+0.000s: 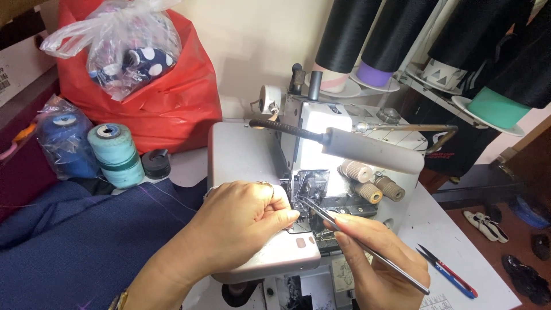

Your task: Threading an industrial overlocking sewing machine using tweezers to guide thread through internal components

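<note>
The right hand (373, 258) pinches tweezers (356, 241) aimed at the sewing machine (258, 155), while just beside it the left hand (241, 224) presses fingertips together.

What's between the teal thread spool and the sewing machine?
In the head view, a small black spool stands between the teal thread spool and the sewing machine, with a bare strip of white table beside it.

A: What's the surface?
B: White work table (453, 241), sewing machine (258, 166) sitting on it.
A: Loose items?
B: Thread snips (447, 271) with red and blue handles right of the machine. Left: navy fabric (74, 241), teal thread cone (116, 155), small black spool (155, 163), bagged blue thread (64, 146), red plastic bag (155, 92) behind.
</note>
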